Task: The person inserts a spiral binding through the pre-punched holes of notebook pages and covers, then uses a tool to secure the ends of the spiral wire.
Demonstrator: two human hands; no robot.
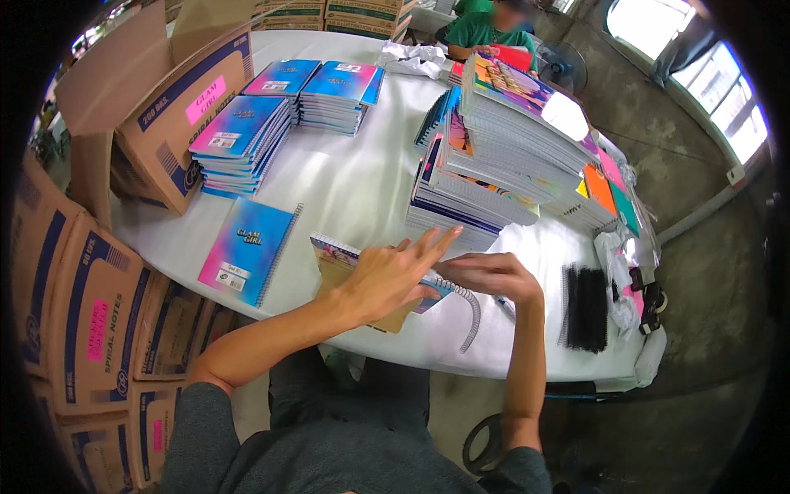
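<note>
Closest to me are my own forearms, coming up from the lower edge onto the white table (354,189). Starting at the far left, cardboard cartons (90,321) are stacked beside the table, and one open carton (177,115) sits on its left corner. Next come three piles of blue-and-pink notebooks (239,140) at the back, with one single blue-and-pink notebook (247,247) lying flat nearer to me. Just right of that lies the notebook I am working on (395,292), near the table's front edge, with its brown back partly showing. My left hand (395,276) rests flat on it, fingers spread wide and pointing up and to the right, pressing rather than gripping. Its wire spiral (471,317) runs along the right-hand edge, its long axis slanting from my right hand down toward me. My right hand (494,276) lies at the spiral's upper end, fingers curled low over the binding; I cannot tell whether they pinch anything. So the spiral lies right of my left hand and under my right, which is the nearer one. Behind rises one tall, slumping heap of notebooks (494,156). Further right lies one bundle of black binding coils (586,309), then crumpled clear plastic (617,263). Another person in green (485,29) sits at the far end.
</note>
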